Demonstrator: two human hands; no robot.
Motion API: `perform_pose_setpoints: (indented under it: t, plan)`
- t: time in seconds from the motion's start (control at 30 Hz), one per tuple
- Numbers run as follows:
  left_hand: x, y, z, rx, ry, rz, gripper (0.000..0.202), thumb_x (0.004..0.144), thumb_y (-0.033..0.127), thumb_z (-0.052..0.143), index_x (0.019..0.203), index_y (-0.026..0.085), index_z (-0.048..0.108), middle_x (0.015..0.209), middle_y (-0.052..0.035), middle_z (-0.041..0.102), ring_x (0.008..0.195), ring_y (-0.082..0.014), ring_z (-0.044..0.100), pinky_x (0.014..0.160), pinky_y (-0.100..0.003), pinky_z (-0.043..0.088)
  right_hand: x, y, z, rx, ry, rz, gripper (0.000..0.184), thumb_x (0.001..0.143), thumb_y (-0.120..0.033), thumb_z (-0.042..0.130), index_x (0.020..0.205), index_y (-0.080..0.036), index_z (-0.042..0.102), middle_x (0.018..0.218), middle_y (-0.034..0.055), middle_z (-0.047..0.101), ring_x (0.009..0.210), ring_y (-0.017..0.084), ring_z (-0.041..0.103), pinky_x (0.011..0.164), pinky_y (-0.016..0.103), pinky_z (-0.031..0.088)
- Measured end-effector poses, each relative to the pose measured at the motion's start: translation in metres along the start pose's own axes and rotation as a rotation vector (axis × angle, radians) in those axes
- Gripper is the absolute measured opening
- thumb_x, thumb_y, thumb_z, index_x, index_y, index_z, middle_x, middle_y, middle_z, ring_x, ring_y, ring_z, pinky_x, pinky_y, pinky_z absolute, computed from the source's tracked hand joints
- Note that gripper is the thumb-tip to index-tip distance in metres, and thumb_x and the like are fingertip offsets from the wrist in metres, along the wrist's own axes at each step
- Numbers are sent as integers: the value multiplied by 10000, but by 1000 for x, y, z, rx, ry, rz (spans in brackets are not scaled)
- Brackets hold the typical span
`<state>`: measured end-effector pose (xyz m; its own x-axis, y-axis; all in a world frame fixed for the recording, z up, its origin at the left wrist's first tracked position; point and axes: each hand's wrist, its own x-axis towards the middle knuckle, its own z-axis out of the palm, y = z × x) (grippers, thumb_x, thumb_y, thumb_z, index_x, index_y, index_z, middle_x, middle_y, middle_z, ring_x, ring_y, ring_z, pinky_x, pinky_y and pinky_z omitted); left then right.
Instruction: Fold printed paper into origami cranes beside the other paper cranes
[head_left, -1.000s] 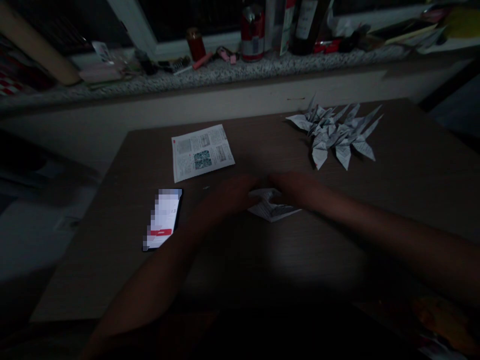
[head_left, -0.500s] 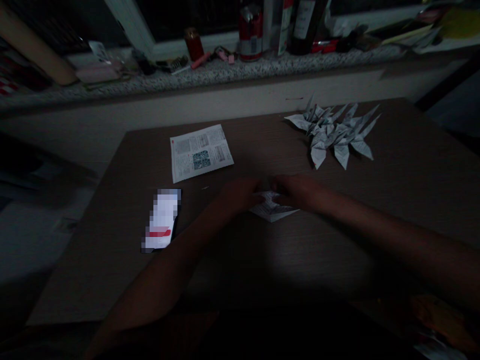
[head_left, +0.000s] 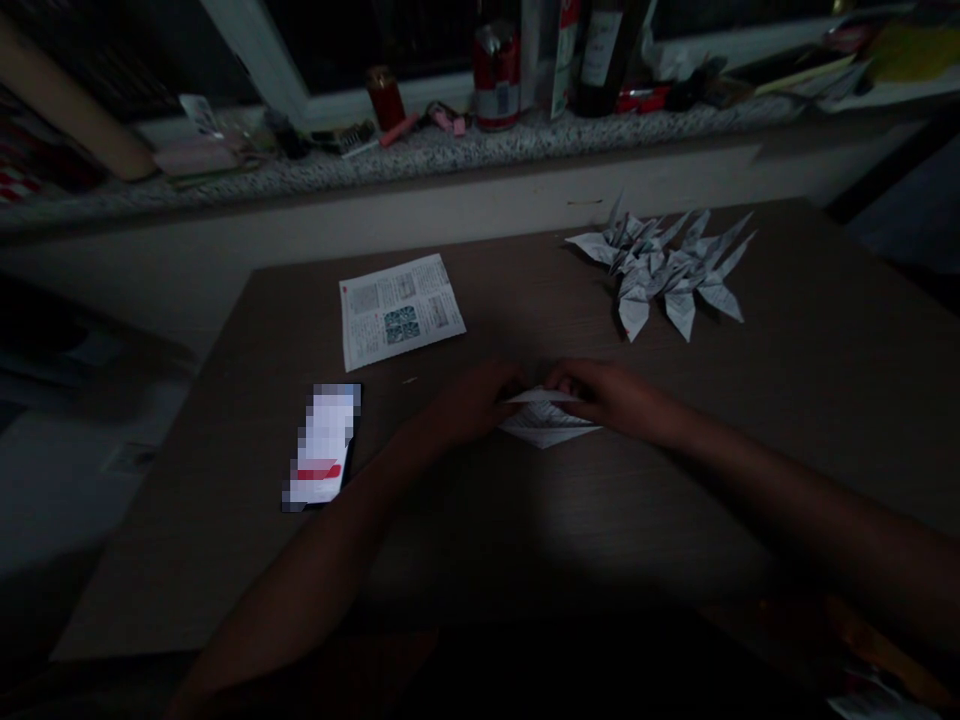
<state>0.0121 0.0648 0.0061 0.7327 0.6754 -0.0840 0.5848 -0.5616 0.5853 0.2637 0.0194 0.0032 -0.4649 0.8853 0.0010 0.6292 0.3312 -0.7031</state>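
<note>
Pinching folded printed paper [head_left: 544,425] between our left hand [head_left: 472,403] and right hand [head_left: 600,392], fingers closed on it; loose grip could let layers slip, skewing crease.

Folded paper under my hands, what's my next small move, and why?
Probably run your right hand along the top fold of the folded paper to crease it, while your left hand pins the other end. Both hands are already at that upper edge, and the fold seems not yet pressed flat, though the dim light makes that hard to judge.
</note>
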Motion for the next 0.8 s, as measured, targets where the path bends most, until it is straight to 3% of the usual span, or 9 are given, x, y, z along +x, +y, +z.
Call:
perform_pose_setpoints:
  t: [0.23, 0.37, 0.53, 0.67, 0.8]
  plan:
    - [-9, 9, -3, -187, -6, -69, 249, 921, 210, 632, 1169, 223, 631, 1224, -43, 705, 1090, -197, 669, 973, -328, 522, -8, -2, 4, 236, 25, 36, 343, 860, -429, 759, 1117, -230, 649, 951, 28, 698, 859, 201, 661, 761, 324, 526]
    - [-14, 14, -3, -267, 33, -115, 240, 902, 191, 627, 1139, 231, 628, 1174, -24, 719, 1053, -192, 686, 926, -322, 542, -12, -7, 6, 365, 27, 74, 348, 901, -460, 706, 1145, -218, 649, 959, 41, 709, 859, 198, 663, 762, 331, 535]
    - [-21, 23, -1, -334, 66, -108, 369, 887, 161, 655, 1247, 233, 617, 1274, -32, 702, 1167, -190, 670, 1031, -314, 514, -14, -8, 10, 419, 58, 132, 323, 892, -490, 716, 1052, -212, 680, 891, 23, 694, 818, 191, 653, 726, 318, 523]
    - [-26, 33, -5, -315, 19, -88, 458, 904, 344, 736, 1326, 244, 589, 1351, -44, 671, 1199, -201, 658, 1037, -303, 516, -17, -10, 9, 380, 60, 116, 286, 899, -484, 713, 1011, -221, 695, 868, 15, 688, 804, 191, 643, 709, 311, 505]
    - [-28, 40, -9, -302, 3, -137, 346, 980, 502, 619, 1224, 259, 652, 1190, -33, 727, 1051, -208, 692, 913, -314, 546, -20, -16, 7, 319, 80, 103, 237, 901, -447, 708, 985, -225, 707, 884, 23, 697, 822, 198, 640, 724, 311, 500]
